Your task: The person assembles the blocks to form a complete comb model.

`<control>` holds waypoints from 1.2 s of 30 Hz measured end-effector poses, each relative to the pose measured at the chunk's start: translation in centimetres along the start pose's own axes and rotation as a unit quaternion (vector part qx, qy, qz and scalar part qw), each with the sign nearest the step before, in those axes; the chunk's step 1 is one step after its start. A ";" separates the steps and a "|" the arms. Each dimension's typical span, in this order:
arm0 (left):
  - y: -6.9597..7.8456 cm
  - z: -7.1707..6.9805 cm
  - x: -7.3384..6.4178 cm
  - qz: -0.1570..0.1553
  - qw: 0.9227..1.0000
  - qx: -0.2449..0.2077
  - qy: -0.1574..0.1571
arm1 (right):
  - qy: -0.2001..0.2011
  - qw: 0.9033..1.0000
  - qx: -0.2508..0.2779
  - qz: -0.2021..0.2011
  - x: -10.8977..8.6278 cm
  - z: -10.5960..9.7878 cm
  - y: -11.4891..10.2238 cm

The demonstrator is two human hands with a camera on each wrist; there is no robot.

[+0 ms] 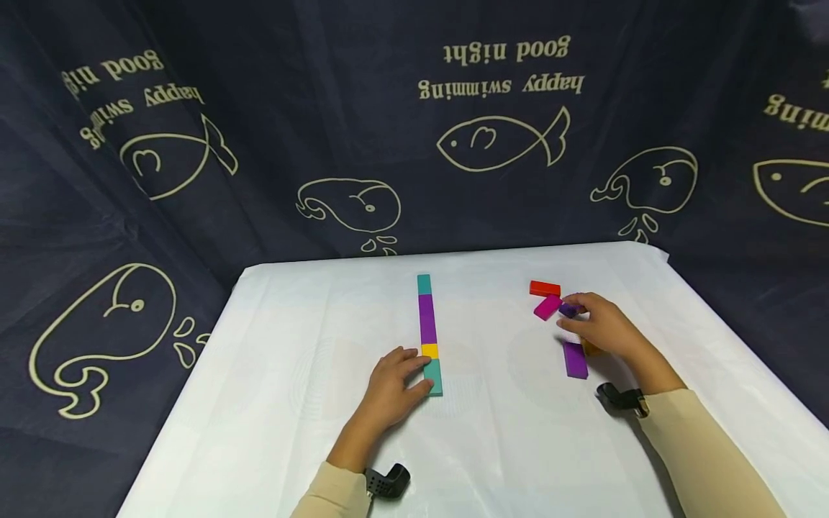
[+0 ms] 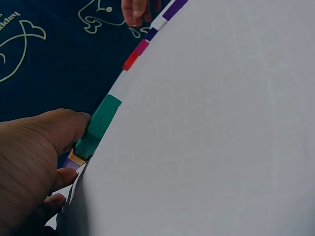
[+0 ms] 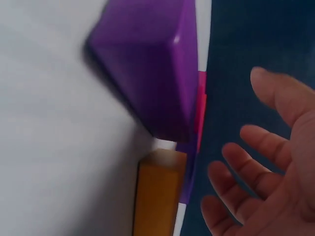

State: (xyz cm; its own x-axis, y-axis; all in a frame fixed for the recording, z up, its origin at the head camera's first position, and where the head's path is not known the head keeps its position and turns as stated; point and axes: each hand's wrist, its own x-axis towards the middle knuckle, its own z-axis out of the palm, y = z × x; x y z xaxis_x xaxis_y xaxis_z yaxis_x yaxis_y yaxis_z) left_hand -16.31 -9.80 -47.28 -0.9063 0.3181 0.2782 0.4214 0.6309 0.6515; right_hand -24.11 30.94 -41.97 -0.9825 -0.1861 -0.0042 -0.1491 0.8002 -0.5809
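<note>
My left hand is at the near end of a straight row of blocks. Its thumb and fingertips touch the left side of the near teal block. Beyond that, the row runs through a yellow block, a long purple block and a far teal block. On the right, my right hand hovers with spread fingers over a dark purple block, with nothing gripped. Its palm partly hides an orange-yellow block. A purple block lies nearer me.
A red block and a magenta block lie just left of my right hand's fingertips. White cloth covers the table. A dark curtain with fish and whale drawings hangs behind its far edge.
</note>
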 end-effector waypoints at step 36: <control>0.2 -0.2 -0.1 -0.006 1.000 0.004 -0.011 | -0.063 0.996 -0.026 0.065 3.6 1.5 0.5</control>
State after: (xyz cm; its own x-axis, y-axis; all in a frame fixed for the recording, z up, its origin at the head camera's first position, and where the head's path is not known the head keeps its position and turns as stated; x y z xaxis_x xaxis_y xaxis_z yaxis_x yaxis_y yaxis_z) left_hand -16.14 -9.89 -47.01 -0.9105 0.3256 0.2548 0.4106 0.6398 0.6497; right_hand -27.52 29.81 -43.54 -0.9724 -0.1473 -0.1809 -0.0311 0.8503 -0.5253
